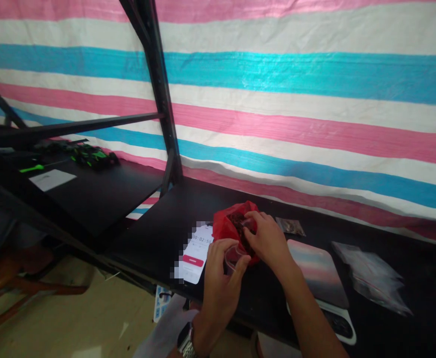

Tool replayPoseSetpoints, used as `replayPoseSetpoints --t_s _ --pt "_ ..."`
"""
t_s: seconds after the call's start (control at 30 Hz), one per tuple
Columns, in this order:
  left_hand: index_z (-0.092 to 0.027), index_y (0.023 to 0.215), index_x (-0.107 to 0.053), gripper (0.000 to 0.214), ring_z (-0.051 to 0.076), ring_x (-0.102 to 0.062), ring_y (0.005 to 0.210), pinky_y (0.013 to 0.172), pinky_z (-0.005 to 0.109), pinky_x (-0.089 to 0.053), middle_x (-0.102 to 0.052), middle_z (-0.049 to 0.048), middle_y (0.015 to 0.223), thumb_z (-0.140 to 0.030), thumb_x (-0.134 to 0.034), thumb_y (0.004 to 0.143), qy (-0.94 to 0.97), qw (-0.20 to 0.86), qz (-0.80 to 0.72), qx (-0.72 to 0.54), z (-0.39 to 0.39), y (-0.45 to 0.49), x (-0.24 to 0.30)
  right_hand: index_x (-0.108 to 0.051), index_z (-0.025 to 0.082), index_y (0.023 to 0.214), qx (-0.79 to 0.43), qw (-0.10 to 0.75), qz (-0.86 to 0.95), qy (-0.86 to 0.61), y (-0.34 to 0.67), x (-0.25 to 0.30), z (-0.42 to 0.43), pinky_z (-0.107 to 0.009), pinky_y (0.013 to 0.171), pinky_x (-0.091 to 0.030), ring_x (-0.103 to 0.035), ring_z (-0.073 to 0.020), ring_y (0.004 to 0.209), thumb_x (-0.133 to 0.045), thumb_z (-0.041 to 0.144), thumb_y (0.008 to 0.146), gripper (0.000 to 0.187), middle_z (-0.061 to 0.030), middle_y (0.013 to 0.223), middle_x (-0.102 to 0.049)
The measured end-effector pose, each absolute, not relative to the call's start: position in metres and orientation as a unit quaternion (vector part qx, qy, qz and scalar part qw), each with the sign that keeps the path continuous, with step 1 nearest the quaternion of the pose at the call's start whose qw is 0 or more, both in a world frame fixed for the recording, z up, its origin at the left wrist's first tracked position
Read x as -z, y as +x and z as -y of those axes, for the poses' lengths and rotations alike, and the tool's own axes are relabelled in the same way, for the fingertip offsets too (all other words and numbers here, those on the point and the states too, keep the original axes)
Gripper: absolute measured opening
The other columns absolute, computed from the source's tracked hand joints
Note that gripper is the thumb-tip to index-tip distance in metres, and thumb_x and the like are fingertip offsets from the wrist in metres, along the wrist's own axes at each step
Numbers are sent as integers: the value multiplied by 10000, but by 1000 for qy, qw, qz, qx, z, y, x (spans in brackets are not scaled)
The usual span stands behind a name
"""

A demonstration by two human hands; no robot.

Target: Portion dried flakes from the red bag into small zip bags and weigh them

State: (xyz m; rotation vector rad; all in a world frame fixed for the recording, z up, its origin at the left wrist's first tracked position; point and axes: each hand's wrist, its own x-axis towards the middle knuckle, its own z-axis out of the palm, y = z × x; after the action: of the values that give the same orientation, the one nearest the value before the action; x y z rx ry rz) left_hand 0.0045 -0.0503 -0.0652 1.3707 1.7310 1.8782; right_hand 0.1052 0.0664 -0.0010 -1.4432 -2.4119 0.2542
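Note:
A red plastic bag (pixel 223 223) stands with its mouth open on the black table, holding dark brown loose bits (pixel 236 219). My right hand (pixel 265 233) reaches into its mouth from the right, fingers curled and pinched; something translucent shows by the fingertips, too unclear to name. In front of the red bag, my left hand (pixel 221 268) curls its fingers and thumb around what looks like a small clear plastic bag (pixel 232 256) with a rounded open mouth. A flat kitchen scale (pixel 317 271) lies to the right of my right hand.
A phone (pixel 193 258) showing a running timer lies left of the red bag. Behind the scale is a small filled clear bag (pixel 290 226); clear zip bags (pixel 373 278) lie to its right. A black metal post (pixel 162 99) and green toy car (pixel 93 155) are at left.

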Motion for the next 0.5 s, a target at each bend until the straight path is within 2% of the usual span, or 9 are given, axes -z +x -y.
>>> replayPoseSetpoints --t_s 0.1,0.23,0.37,0.5 --pt "-256 1119 -699 192 268 -668 1134 988 439 -551 -713 71 1188 -326 -731 943 473 93 -594 -644 47 9 66 -695 200 1314 -76 150 826 -539 104 5 -69 -394 1004 -468 -637 -322 1183 -630 218 957 363 -149 1244 -722" --pt "-240 1100 -684 170 273 -639 1259 1080 464 -515 -683 94 1285 -330 -715 959 451 164 -592 -648 37 16 70 -750 206 1199 -84 131 818 -553 106 10 -72 -388 1004 -474 -643 -316 1178 -654 211 939 278 -137 1206 -744" --pt "-220 1057 -670 225 252 -690 1176 1044 433 -539 -696 100 1248 -430 -695 979 392 230 -569 -686 23 16 73 -773 212 1091 -142 146 824 -528 109 11 -72 -372 934 -493 -680 -291 1082 -692 197 886 220 -99 1112 -794" --pt "-216 1063 -662 331 228 -723 1112 1011 401 -555 -740 81 1160 -534 -693 974 313 270 -524 -744 11 13 71 -772 233 973 -280 186 797 -502 117 13 -74 -308 841 -507 -735 -216 931 -716 165 813 182 -29 987 -819"
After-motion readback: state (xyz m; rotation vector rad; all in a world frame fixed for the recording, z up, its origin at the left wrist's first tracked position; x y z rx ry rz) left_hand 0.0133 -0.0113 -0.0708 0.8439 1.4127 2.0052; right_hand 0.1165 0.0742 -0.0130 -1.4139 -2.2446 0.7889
